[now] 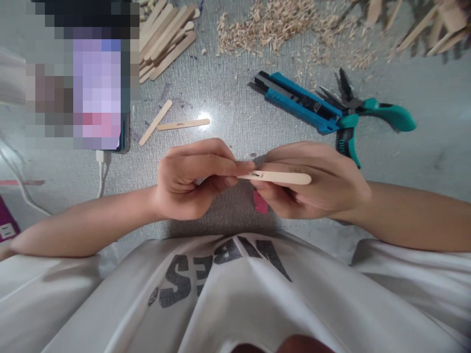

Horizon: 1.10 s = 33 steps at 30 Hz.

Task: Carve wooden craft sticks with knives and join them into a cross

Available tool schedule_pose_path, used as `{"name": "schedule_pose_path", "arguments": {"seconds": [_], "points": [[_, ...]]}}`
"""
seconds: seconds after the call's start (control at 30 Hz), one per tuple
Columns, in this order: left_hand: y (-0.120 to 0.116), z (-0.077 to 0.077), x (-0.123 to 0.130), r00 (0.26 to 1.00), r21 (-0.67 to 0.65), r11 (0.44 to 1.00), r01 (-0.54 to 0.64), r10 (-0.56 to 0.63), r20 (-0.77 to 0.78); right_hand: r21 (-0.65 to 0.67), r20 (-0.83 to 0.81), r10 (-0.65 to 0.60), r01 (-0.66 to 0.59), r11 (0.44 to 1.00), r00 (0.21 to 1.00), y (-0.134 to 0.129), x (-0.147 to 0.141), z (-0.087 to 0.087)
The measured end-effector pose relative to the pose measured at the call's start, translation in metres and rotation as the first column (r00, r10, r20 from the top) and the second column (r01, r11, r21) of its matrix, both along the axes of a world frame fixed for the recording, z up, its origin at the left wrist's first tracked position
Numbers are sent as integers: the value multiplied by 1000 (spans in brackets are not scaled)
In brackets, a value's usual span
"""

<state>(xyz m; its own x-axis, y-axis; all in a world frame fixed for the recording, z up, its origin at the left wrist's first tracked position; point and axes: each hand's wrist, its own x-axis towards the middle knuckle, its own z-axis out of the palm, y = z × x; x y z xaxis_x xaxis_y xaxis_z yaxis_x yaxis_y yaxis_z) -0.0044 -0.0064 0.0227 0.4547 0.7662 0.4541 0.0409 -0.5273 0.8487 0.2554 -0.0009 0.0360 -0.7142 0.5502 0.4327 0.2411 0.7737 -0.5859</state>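
A pale wooden craft stick (289, 178) with a small dark slit near its middle lies level between my hands, close above the table. My left hand (196, 179) pinches its left end between thumb and fingers. Curled behind and under the stick, my right hand (312, 181) has its thumb tip just below the slit. Part of the stick's left end is hidden by my left fingers. A small pink-red piece (261, 202) is on the table beside my right thumb.
Two loose sticks (184, 124) lie beyond my left hand, a stick pile (169, 39) behind them. Wood shavings (268, 27) are at the back. A blue cutter (301, 103) and green-handled pliers (390, 113) lie beyond my right hand. A cabled phone (125, 135) is at left.
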Motion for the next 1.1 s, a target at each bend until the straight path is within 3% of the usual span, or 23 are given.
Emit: {"name": "schedule_pose_path", "arguments": {"seconds": [0.17, 0.3, 0.37, 0.47, 0.53, 0.57, 0.73, 0.87, 1.0, 1.1], "points": [[-4, -4, 7, 993, 144, 986, -90, 100, -61, -130, 13, -116, 117, 985, 993, -2, -11, -3], [-13, -5, 10, 949, 34, 981, -193, 195, -249, -327, -89, -336, 291, 899, 938, -6, -22, -5], [-17, -2, 12, 938, -93, 971, -219, 183, -295, -487, -113, -377, 279, 828, 919, -5, -26, -5], [-19, -1, 16, 952, -255, 938, -236, 170, -255, -730, -32, -374, 234, 642, 927, -2, -30, -6], [-20, -1, 19, 965, -355, 906, -230, 166, -202, -812, -18, -363, 198, 549, 932, 0, -33, -7], [-20, -2, 20, 972, -402, 889, -218, 162, -169, -828, -29, -365, 182, 530, 931, 1, -35, -8], [-21, -7, 21, 985, -547, 820, -169, 148, -84, -817, -53, -382, 180, 548, 923, 0, -36, -11], [-19, -10, 19, 975, -540, 811, -223, 197, -107, -788, -79, -415, 198, 583, 906, -2, -34, -12], [-16, -9, 18, 963, -465, 843, -271, 242, -121, -848, -131, -452, 136, 512, 882, -1, -32, -10], [-18, -5, 18, 964, -495, 828, -265, 207, -169, -893, -73, -460, 147, 425, 885, 2, -30, -8]]}}
